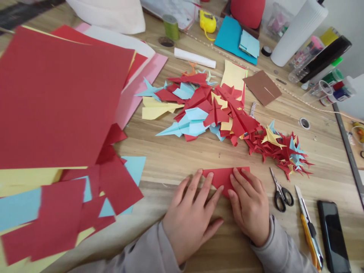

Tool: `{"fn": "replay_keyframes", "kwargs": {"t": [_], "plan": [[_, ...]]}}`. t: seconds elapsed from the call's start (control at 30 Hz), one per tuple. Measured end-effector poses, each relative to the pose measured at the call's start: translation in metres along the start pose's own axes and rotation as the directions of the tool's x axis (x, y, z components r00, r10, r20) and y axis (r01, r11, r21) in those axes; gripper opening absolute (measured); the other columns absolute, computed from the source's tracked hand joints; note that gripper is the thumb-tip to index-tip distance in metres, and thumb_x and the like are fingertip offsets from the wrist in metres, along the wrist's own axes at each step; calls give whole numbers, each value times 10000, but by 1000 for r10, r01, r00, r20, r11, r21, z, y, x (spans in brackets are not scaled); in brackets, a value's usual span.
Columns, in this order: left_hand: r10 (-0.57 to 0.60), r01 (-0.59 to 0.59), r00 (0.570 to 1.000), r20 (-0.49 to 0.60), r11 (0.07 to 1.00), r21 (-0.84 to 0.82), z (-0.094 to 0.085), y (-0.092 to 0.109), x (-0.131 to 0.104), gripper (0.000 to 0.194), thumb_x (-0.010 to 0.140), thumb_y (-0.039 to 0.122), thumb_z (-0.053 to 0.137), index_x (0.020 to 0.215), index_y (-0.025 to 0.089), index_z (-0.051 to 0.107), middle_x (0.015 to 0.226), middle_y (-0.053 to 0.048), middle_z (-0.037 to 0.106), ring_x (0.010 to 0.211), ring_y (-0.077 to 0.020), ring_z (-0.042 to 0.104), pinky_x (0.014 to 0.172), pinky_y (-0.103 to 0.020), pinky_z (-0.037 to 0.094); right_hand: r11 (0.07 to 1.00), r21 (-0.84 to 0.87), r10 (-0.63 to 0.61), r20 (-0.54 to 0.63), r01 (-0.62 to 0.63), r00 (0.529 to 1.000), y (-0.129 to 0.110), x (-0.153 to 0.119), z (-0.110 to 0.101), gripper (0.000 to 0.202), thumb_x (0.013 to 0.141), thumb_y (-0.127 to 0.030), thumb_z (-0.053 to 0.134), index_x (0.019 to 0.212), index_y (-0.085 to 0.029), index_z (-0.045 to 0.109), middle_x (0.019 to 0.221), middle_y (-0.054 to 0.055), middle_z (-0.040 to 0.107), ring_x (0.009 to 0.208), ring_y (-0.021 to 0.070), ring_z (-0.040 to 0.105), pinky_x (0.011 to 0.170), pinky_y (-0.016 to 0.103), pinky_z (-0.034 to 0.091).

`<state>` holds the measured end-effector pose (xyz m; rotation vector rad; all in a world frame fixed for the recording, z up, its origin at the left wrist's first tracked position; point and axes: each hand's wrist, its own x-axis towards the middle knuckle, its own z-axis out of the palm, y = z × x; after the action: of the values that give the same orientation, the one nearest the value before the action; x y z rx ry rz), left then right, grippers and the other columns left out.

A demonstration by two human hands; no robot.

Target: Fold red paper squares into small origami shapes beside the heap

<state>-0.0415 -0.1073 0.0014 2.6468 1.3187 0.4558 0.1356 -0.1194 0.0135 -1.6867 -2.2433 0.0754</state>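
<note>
A small folded piece of red paper [223,177] lies flat on the wooden table, low in the middle of the view. My left hand [193,212] is spread over its left part, fingertips on the paper and thumb apart. From the right, my right hand [250,203] presses on the paper's right part, its fingers lying flat and close together and hiding some of it. Beyond both hands sits a long pile of folded paper shapes [199,102], mostly red with some light blue and yellow.
Large red sheets [59,98] and smaller cut pieces [62,212] cover the left side. Scissors [281,191], a yellow cutter [308,231] and a black phone [334,235] lie to the right. Bottles, a brown square [263,88] and a tape measure [207,22] are farther back.
</note>
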Motion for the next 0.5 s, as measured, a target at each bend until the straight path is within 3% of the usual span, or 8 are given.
{"fn": "replay_keyframes", "kwargs": {"t": [0.2,0.5], "plan": [[32,-32,999,-19,999,5,3,-2,0,594,681,631,588,1169,293,609,1299,-130,536,1225,-376,422,979,-506,298,1000,-9,5,-14,-5,1000,-1,3,0,303,857,-210,521,1130,-130,625,1193,125,629,1128,282,522,886,457,473],[107,-105,993,-49,993,56,4,-6,4,665,682,694,528,1178,262,618,1258,-171,553,1184,-403,436,960,-537,302,997,47,66,-34,-64,997,3,5,1,282,903,-256,457,1063,-155,667,1113,81,678,1073,239,532,894,401,434]]}}
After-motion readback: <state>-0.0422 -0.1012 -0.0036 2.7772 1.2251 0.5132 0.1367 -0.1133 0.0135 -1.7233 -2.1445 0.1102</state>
